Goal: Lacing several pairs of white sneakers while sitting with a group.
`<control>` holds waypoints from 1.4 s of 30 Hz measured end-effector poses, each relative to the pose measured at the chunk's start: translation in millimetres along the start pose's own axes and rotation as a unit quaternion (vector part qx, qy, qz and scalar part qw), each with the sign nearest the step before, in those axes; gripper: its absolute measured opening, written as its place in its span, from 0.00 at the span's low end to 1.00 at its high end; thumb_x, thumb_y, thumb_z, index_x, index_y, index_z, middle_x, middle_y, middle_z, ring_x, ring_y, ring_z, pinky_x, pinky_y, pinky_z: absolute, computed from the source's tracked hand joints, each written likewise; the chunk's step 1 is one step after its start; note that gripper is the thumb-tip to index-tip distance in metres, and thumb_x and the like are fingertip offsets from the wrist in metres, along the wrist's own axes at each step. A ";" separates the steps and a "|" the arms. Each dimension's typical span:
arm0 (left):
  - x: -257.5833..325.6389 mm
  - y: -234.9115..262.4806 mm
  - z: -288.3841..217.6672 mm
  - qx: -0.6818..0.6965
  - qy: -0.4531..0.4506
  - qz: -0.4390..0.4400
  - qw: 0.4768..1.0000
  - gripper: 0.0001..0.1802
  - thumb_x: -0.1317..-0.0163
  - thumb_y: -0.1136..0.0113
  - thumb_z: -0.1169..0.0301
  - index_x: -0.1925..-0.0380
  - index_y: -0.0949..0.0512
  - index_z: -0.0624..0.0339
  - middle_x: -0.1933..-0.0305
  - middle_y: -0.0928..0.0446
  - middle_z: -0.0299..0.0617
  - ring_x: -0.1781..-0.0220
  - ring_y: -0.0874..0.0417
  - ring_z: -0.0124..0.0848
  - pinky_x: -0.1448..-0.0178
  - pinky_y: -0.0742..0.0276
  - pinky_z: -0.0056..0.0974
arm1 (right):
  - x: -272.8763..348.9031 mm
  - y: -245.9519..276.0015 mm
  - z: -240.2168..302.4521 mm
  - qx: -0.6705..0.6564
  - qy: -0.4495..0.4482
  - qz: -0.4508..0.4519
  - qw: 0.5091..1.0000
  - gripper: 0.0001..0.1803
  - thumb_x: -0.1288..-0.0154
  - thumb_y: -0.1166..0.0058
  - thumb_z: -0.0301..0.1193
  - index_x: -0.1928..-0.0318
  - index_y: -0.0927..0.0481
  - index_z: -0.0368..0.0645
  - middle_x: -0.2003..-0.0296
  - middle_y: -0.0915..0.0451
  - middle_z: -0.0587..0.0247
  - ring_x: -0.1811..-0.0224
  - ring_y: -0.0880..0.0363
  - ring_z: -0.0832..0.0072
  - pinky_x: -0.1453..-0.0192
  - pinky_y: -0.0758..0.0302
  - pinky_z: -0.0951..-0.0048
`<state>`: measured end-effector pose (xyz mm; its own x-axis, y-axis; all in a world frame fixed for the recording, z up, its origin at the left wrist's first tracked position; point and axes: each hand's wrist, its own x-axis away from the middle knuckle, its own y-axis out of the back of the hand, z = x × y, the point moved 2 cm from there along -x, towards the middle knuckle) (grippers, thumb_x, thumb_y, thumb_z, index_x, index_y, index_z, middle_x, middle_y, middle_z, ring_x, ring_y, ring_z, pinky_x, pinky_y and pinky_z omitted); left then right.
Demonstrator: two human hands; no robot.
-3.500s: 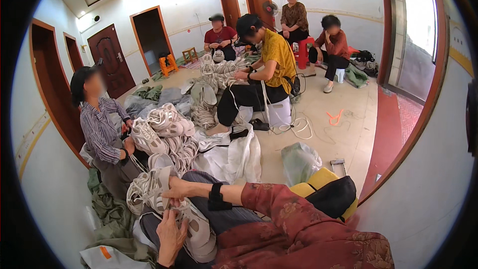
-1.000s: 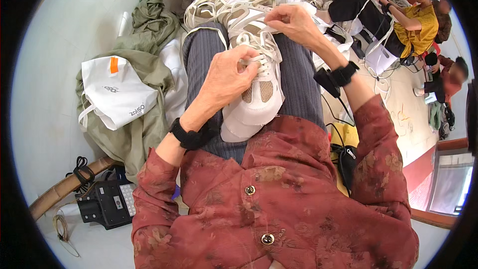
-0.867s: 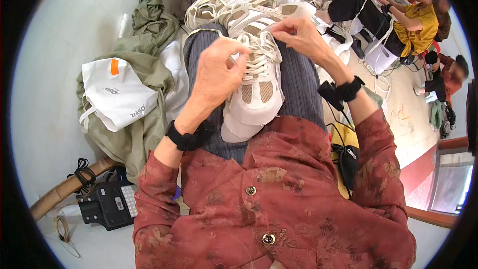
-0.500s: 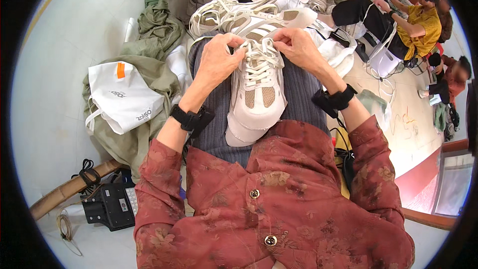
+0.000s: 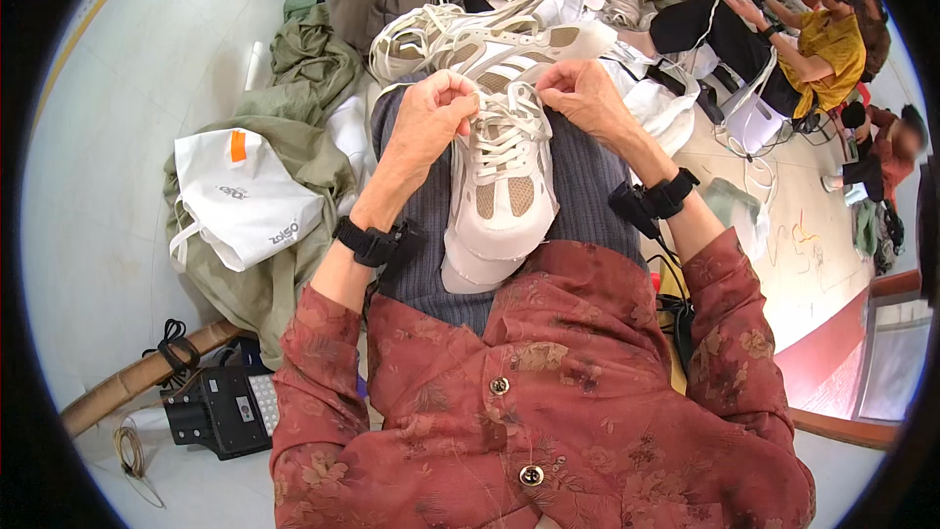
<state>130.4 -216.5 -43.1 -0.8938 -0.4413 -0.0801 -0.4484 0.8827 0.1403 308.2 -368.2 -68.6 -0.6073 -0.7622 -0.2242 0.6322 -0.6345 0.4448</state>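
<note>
Your left hand [image 5: 421, 122] and right hand [image 5: 583, 98] pinch the laces [image 5: 501, 144] at eleven and one o'clock on the shoe [image 5: 501, 220] in your lap [image 5: 594, 191]; lacing seems underway, next calling for an even pull.

At the grip there are two hands, one left hand [image 5: 419, 127] and one right hand [image 5: 590, 103], with one white-and-beige shoe [image 5: 501, 191] between them and two black wrist straps [image 5: 668, 194] behind, one per wrist; the shoes [image 5: 504, 57] just beyond overlap too much to count. Left of the grip lie one white bag [image 5: 243, 201] with one orange sticker [image 5: 238, 145] and, farther back, one black device [image 5: 217, 416] and one wire coil [image 5: 130, 451]. Behind it are two shirt buttons [image 5: 500, 385]; well to its right, one person in yellow [image 5: 832, 51].
</note>
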 end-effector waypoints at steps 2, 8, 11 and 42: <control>1.4 -0.6 -0.4 0.004 -0.002 0.002 1.000 0.05 0.37 0.41 0.69 0.66 0.21 0.58 0.73 0.23 0.27 0.76 0.29 0.13 0.72 0.38 0.21 | 0.4 -0.1 0.1 -0.013 0.003 0.004 1.000 0.07 0.49 0.41 0.25 0.69 0.15 0.35 0.76 0.18 0.65 0.73 0.22 0.80 0.65 0.25 0.77; 6.8 -0.2 1.2 -0.024 -0.022 0.019 0.999 0.08 0.36 0.42 0.70 0.61 0.19 0.60 0.73 0.25 0.25 0.76 0.31 0.13 0.72 0.38 0.21 | 4.9 3.4 15.8 -0.117 -0.047 0.034 0.991 0.03 0.40 0.42 0.22 0.65 0.18 0.37 0.73 0.20 0.70 0.71 0.26 0.84 0.66 0.28 0.82; 8.6 -0.1 5.1 -0.032 -0.014 0.026 0.999 0.10 0.36 0.43 0.70 0.58 0.19 0.61 0.72 0.25 0.26 0.76 0.30 0.14 0.71 0.37 0.22 | 7.1 6.1 19.1 -0.110 -0.102 0.062 0.987 0.03 0.39 0.41 0.23 0.63 0.18 0.38 0.71 0.20 0.70 0.72 0.26 0.83 0.66 0.28 0.83; 13.9 -2.5 24.9 -0.077 -0.027 0.026 0.996 0.11 0.34 0.40 0.66 0.64 0.18 0.63 0.75 0.24 0.28 0.78 0.31 0.16 0.74 0.36 0.23 | 15.7 20.6 31.3 -0.396 -0.062 0.176 0.899 0.17 0.34 0.46 0.26 0.46 0.25 0.34 0.64 0.20 0.63 0.62 0.21 0.75 0.52 0.24 0.75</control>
<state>119.3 -220.8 -69.1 -0.9161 -0.3823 -0.1208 -0.4008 0.8673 0.2951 296.6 -389.2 -35.9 -0.3209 -0.9445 -0.0705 0.9102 -0.2870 -0.2986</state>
